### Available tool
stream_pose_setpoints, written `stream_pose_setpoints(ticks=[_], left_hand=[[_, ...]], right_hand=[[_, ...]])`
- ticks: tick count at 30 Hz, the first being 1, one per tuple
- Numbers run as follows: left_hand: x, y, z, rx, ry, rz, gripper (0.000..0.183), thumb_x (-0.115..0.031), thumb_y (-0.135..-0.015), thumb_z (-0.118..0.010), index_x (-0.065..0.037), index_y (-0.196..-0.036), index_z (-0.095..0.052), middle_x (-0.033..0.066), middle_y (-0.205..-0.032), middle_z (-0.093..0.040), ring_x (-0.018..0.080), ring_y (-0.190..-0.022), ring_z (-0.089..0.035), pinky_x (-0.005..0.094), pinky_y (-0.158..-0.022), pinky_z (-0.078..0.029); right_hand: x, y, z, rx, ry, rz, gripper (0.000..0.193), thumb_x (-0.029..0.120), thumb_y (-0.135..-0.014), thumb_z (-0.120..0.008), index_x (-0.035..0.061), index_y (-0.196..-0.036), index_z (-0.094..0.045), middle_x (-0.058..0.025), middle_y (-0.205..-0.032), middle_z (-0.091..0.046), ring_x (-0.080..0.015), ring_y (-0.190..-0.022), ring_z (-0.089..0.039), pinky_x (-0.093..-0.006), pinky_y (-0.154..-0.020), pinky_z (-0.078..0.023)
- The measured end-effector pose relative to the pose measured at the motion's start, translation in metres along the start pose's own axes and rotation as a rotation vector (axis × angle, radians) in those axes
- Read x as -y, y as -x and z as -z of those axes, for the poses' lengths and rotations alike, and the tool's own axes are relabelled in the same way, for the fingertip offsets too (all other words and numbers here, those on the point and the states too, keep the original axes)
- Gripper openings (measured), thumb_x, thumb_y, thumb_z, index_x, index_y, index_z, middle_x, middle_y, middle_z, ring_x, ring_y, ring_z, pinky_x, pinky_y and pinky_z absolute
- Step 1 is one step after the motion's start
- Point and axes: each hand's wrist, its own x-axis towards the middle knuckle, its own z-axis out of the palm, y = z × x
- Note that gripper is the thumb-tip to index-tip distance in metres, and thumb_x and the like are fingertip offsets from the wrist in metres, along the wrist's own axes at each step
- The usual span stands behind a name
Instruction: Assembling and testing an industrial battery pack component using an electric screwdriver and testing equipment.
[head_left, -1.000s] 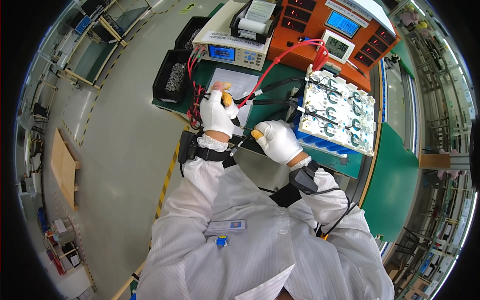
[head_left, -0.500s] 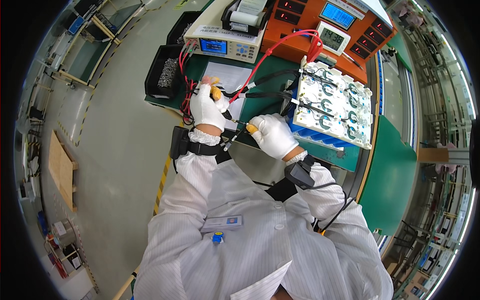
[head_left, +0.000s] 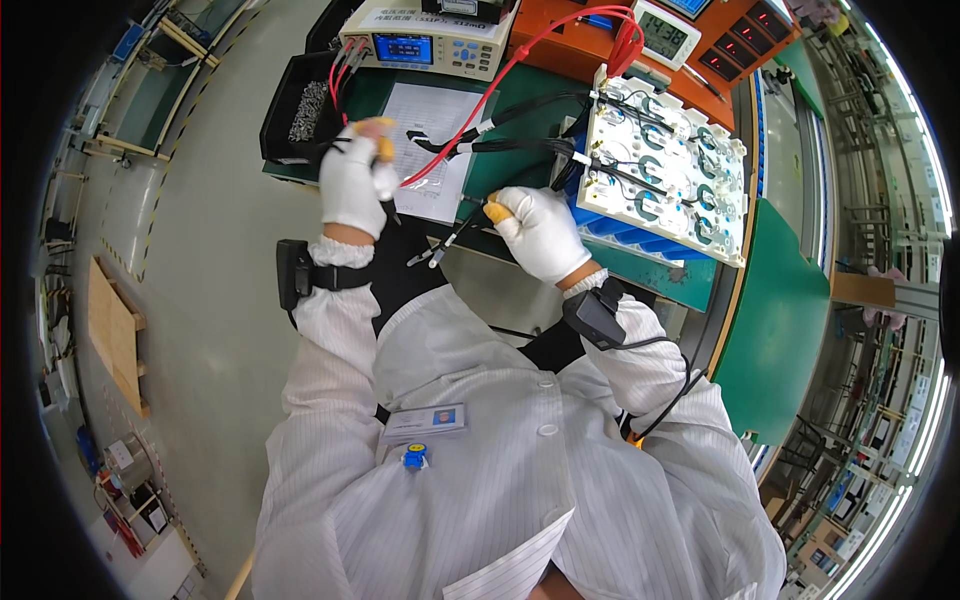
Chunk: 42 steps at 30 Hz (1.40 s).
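My left hand (head_left: pixel 352 188), in a white glove with orange fingertips showing, is closed on a test probe whose dark tip (head_left: pixel 394 214) sticks out below. Red leads run up from near this hand. My right hand (head_left: pixel 541 236), also gloved, pinches a thin black cable (head_left: pixel 460 233) in front of the pack; its pale-tipped ends (head_left: pixel 433 258) hang free to the left, apart from the probe. Right of that hand sits a battery pack with blue sides (head_left: pixel 628 236) and a white top plate carrying wires. Two black wire bundles (head_left: pixel 520 146) run left from it over the table.
A benchtop meter (head_left: pixel 450 50) stands at the back left, beside black bins (head_left: pixel 275 125) of small metal parts. A printed sheet (head_left: pixel 430 105) lies on the green table. An orange instrument cabinet (head_left: pixel 540 50) and a digital clock (head_left: pixel 662 36) are behind the pack.
My left hand has moved left with the probe, away from the cable ends near my right hand. The right hand has shifted slightly up. The bench appears higher in the view.
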Motion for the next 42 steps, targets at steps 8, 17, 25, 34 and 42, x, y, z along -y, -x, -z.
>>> stream_pose_setpoints(ticks=[8,17,25,34,42], left_hand=[[0.028,0.028,-0.007,0.28,-0.027,0.161,0.017,-0.017,-0.095,-0.064,-0.002,-0.104,-0.065,0.0039,-0.074,-0.065,0.0031,-0.044,-0.038,0.0206,-0.041,-0.028],[0.029,0.021,-0.011,0.136,0.082,0.092,0.017,-0.02,-0.098,-0.06,-0.003,-0.098,-0.057,0.005,-0.068,-0.055,0.0087,-0.043,-0.04,0.0242,-0.041,-0.033],[0.025,0.019,-0.033,-0.121,0.142,0.022,0.018,-0.02,-0.098,-0.06,-0.003,-0.101,-0.056,0.0052,-0.07,-0.053,0.0093,-0.044,-0.038,0.025,-0.041,-0.032],[0.028,0.012,-0.035,-0.056,0.255,-0.03,0.016,-0.019,-0.097,-0.06,-0.004,-0.092,-0.055,0.0057,-0.065,-0.054,0.0125,-0.044,-0.043,0.0278,-0.04,-0.037],[0.031,0.021,-0.039,-0.111,0.282,0.062,0.026,-0.027,-0.097,-0.062,-0.006,-0.085,-0.055,0.0052,-0.065,-0.056,0.0127,-0.046,-0.047,0.0269,-0.043,-0.038]], right_hand=[[0.012,-0.006,0.004,-0.144,-0.199,-0.101,0.011,0.016,-0.086,-0.068,0.0066,-0.092,-0.068,-0.0132,-0.082,-0.066,-0.0342,-0.075,-0.063,-0.0418,-0.068,-0.051],[0.008,-0.004,0.0,-0.125,-0.105,-0.042,0.011,0.01,-0.084,-0.07,0.0034,-0.092,-0.068,-0.0153,-0.081,-0.066,-0.0318,-0.071,-0.064,-0.0365,-0.064,-0.051],[0.009,-0.004,0.004,0.094,0.046,0.037,0.013,0.017,-0.081,-0.065,0.0116,-0.09,-0.072,-0.0092,-0.082,-0.068,-0.034,-0.078,-0.062,-0.0435,-0.076,-0.05],[0.005,-0.006,0.001,0.093,0.081,0.097,0.013,0.016,-0.081,-0.07,0.0078,-0.091,-0.072,-0.0121,-0.081,-0.066,-0.0344,-0.077,-0.061,-0.0428,-0.072,-0.049],[0.008,-0.005,0.001,0.064,0.128,0.148,0.013,0.016,-0.081,-0.07,0.0075,-0.09,-0.071,-0.0121,-0.081,-0.066,-0.0342,-0.077,-0.061,-0.0423,-0.072,-0.05]])
